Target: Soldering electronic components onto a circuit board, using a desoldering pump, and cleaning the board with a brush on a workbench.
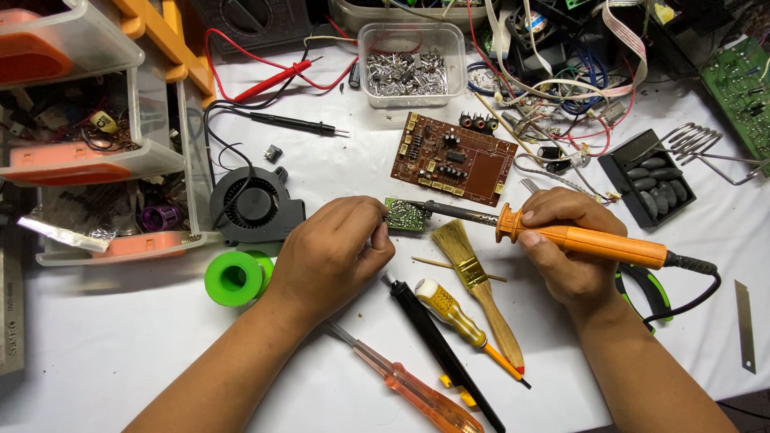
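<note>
Head view: left hand [333, 252] pinches a small green circuit board [406, 215], its near edge hidden by fingers. Right hand [565, 248] grips an orange soldering iron [589, 240], tip apparently touching that board. Two screwdrivers [453, 313], one brush [477, 277], one brown board [453, 159] on a white table [120, 353]; cluttered workbench.
</note>
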